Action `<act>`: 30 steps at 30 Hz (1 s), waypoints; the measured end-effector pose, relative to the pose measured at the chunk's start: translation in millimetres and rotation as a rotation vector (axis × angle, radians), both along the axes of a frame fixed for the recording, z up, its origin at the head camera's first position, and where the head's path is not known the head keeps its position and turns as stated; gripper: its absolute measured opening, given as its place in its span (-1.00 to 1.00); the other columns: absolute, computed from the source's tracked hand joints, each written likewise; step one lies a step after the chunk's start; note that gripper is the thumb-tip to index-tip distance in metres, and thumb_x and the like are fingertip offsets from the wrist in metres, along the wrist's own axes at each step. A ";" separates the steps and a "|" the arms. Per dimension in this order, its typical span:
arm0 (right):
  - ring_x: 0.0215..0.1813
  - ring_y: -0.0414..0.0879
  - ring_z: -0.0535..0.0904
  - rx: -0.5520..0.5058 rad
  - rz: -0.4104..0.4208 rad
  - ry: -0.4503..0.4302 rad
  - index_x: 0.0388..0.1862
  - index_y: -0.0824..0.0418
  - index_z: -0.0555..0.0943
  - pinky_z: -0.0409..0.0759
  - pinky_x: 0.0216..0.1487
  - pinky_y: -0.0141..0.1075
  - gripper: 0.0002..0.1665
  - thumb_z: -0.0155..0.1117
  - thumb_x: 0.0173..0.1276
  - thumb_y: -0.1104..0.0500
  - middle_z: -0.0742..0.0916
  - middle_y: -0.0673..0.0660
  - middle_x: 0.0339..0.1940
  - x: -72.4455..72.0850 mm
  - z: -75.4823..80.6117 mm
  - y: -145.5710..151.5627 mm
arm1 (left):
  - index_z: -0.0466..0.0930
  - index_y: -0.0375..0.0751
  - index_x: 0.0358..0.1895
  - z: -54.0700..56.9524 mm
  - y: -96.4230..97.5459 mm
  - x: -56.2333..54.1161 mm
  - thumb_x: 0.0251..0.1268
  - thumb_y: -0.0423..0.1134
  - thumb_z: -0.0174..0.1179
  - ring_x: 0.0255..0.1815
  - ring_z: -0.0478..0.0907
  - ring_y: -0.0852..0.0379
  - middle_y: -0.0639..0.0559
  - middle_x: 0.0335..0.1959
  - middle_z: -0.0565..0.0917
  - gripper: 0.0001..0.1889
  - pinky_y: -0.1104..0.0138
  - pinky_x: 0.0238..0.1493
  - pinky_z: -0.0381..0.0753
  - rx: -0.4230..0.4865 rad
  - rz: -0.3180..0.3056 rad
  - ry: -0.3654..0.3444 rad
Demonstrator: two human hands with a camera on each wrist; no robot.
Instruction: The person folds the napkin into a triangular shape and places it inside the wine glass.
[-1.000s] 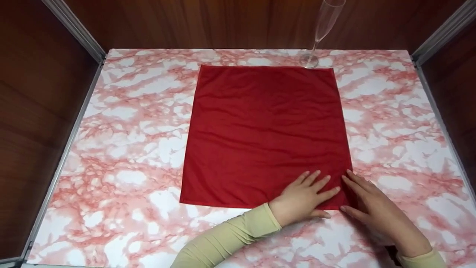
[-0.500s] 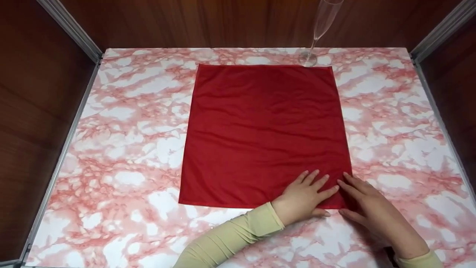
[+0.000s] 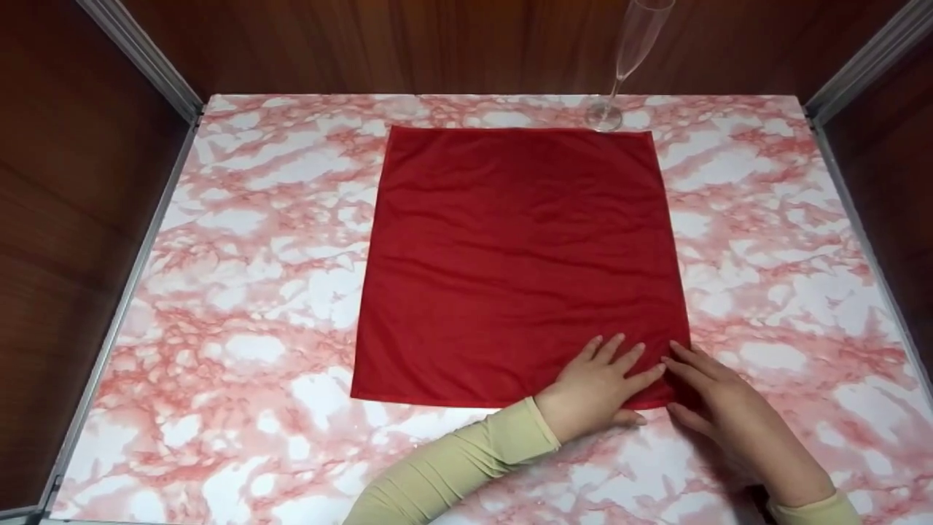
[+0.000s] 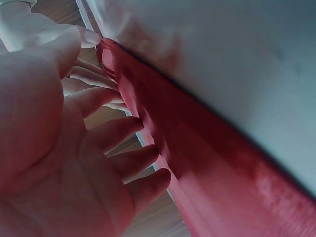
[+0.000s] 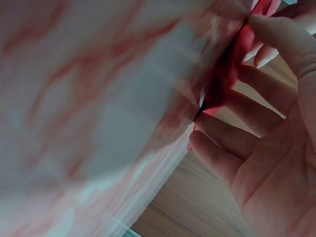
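A square red cloth napkin (image 3: 517, 240) lies spread on the table, with shallow wrinkles across it. My left hand (image 3: 598, 386) rests palm down near its front right corner, fingers spread over the fabric and thumb just beyond the front edge. At that same corner is my right hand (image 3: 729, 408), its fingertips touching the napkin's right edge and its thumb close to the corner, well apart from the fingers. In the left wrist view the napkin (image 4: 197, 138) runs under the left fingertips. In the right wrist view the right fingers (image 5: 217, 153) reach the napkin's edge (image 5: 224, 79).
Behind the napkin, near its back right corner, stands a clear champagne flute (image 3: 605, 117). The table (image 3: 240, 292) has a red and white marbled top. Dark wooden panels (image 3: 408, 47) enclose the back and both sides, with metal strips along them.
My right hand's fingers have shifted slightly left onto the napkin's edge, and the corner beneath them looks flatter. The left hand stays nearly still. The view has moved a little.
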State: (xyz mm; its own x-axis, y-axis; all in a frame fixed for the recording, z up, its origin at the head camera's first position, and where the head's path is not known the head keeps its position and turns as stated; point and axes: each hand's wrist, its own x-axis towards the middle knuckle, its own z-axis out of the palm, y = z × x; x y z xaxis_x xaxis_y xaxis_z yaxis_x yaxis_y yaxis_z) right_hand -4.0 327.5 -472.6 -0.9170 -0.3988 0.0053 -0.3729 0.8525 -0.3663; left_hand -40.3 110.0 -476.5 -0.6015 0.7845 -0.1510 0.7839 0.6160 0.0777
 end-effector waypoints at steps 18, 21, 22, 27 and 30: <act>0.07 0.18 0.57 0.002 0.060 0.163 -0.11 0.31 0.65 0.53 -0.03 0.04 -0.59 0.44 -0.01 0.46 0.61 0.24 0.14 -10.7 0.8 3.8 | 0.08 0.29 0.49 6.8 7.8 -0.6 0.24 0.34 0.04 0.45 0.11 -0.02 0.14 0.44 0.23 -0.24 0.12 0.39 0.11 -0.045 0.022 -0.002; 0.04 0.13 0.60 -0.014 0.073 0.185 -0.16 0.27 0.66 0.52 -0.02 -0.01 -0.61 0.44 -0.03 0.46 0.64 0.21 0.09 -13.3 0.9 4.6 | 0.13 0.25 0.47 7.5 10.0 0.1 0.22 0.33 0.08 0.43 0.14 -0.02 0.12 0.42 0.26 -0.24 0.13 0.38 0.14 -0.059 0.017 0.021; 0.03 0.11 0.60 -0.023 0.075 0.188 -0.17 0.25 0.66 0.51 -0.01 -0.03 -0.61 0.45 -0.04 0.46 0.66 0.20 0.07 -14.0 0.8 4.8 | 0.14 0.25 0.47 7.6 10.9 0.4 0.22 0.32 0.09 0.43 0.14 -0.01 0.11 0.42 0.26 -0.24 0.13 0.37 0.14 -0.062 0.014 0.026; -0.02 0.04 0.63 -0.052 0.071 0.184 -0.22 0.17 0.65 0.51 -0.03 -0.12 -0.67 0.45 0.01 0.41 0.69 0.14 0.00 -16.5 1.6 5.4 | 0.18 0.23 0.45 7.1 15.3 2.1 0.23 0.24 0.16 0.41 0.18 0.00 0.11 0.39 0.30 -0.27 0.14 0.35 0.19 -0.060 0.003 0.038; -0.05 0.02 0.64 -0.059 0.063 0.180 -0.22 0.15 0.65 0.53 -0.06 -0.13 -0.69 0.44 0.04 0.39 0.71 0.12 -0.03 -17.2 2.8 5.3 | 0.22 0.23 0.43 6.2 18.2 3.6 0.34 0.08 0.13 0.39 0.22 0.01 0.12 0.36 0.34 -0.39 0.14 0.30 0.28 -0.043 0.008 0.038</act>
State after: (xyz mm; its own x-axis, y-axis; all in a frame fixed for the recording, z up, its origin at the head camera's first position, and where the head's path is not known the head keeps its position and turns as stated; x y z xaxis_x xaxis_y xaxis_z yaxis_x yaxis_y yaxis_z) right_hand -21.3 332.7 -469.8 -0.8725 -0.4492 0.1921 -0.4886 0.8045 -0.3376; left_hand -36.8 128.2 -470.3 -0.6134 0.7731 -0.1615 0.7810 0.6241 0.0211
